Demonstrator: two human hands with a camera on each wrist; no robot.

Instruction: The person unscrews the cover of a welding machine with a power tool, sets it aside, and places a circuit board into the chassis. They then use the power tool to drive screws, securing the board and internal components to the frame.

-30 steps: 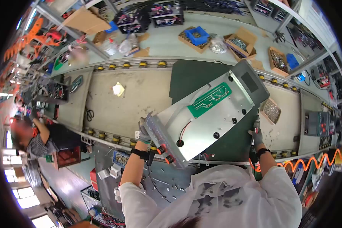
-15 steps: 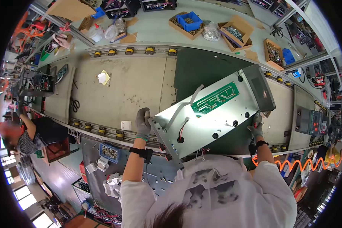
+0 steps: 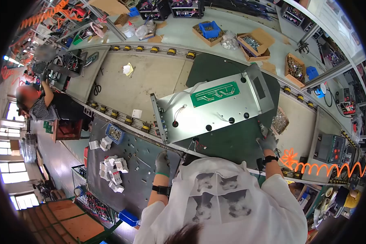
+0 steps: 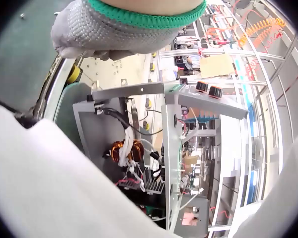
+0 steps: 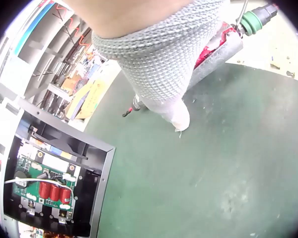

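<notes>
A silver metal machine chassis (image 3: 215,126) lies at a slant on a dark green board (image 3: 236,142), with a green circuit board (image 3: 213,94) showing on its upper face. The left wrist view shows its inside, with a copper-wound coil (image 4: 126,150) and orange knobs (image 4: 215,91) on the end panel. My gloved left hand (image 3: 162,163) is over the dark side table near the chassis's left end, holding nothing. To the right of the chassis, my gloved right hand (image 3: 267,142) grips a red and silver power screwdriver (image 5: 216,57), its tip low over the green board.
White blocks (image 3: 114,166) and a blue tray of small parts (image 3: 115,133) sit on the side table (image 3: 138,195). Boxes of screws (image 3: 295,67) line the far bench. An orange coiled hose (image 3: 313,170) runs at right. Another person (image 3: 49,101) works at left.
My left hand has come off the chassis's left end and drawn back toward my body. The chassis has turned slightly and shifted left in view. My right hand keeps hold of the power screwdriver.
</notes>
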